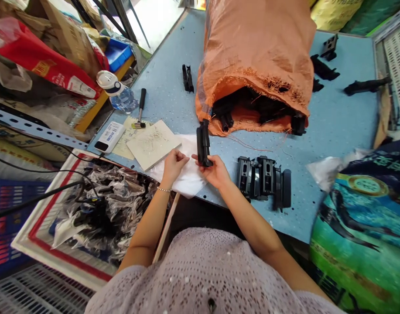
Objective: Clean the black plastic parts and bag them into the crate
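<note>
My right hand (216, 171) holds a black plastic part (203, 144) upright by its lower end, in front of the open orange sack (258, 52). Just left of it, my left hand (175, 165) has its thumb and fingers pinched together over white plastic bags (189, 179); whatever may be between the fingertips is too small to make out. Several similar black parts (265, 179) stand in a row on the blue table (163, 104), right of my right hand. More black parts show inside the sack's mouth.
A flat board (153, 144), a hammer (141, 104), a white box (110, 137) and a water bottle (121, 96) are on the left. A crate (26, 237) of bagged parts stands lower left. Green sack (357, 244) at right; loose black parts (324, 68) lie behind.
</note>
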A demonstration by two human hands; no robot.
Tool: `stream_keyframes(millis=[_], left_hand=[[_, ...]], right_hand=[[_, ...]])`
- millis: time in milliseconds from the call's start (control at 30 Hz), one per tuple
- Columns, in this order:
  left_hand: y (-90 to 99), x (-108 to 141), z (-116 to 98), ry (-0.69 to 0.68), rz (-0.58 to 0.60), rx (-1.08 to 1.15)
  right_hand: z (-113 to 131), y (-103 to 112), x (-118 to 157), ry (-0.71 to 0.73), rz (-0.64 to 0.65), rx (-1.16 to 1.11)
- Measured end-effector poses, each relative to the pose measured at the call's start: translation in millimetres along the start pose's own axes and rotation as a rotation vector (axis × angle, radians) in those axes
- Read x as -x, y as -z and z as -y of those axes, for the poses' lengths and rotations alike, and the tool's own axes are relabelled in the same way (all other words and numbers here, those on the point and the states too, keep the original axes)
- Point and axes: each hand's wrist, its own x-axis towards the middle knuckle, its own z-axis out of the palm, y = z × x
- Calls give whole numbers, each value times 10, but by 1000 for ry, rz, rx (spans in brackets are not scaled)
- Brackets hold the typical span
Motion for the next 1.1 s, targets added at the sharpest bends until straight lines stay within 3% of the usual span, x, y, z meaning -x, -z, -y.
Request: stream_keyframes(millis=[100,200,267,333,533,600,700,933,1100], left_hand=[[105,30,-137,-178,58,-280],[268,29,-284,-256,74,-621],[345,-2,-324,-249,78,-713],[362,-47,-307,-245,98,-678],[247,-74,-181,-188,8,-433],[254,-41,-171,-223,37,-443],[321,23,-162,-266,116,-583],[370,167,-117,-244,184,-706],[342,110,-23,-203,193,-585]], right_hand=[[-74,37,-41,15,-25,82],[-169,83,-45,236,-120,233],[-206,127,41,397,-120,338],[-197,173,196,421,-50,379],[4,289,622,108,250,232],[28,344,663,-110,362,193],[-24,437,667,-345,388,112],[-155,441,586,-411,503,-194],[-167,374,523,-427,569,-239]])
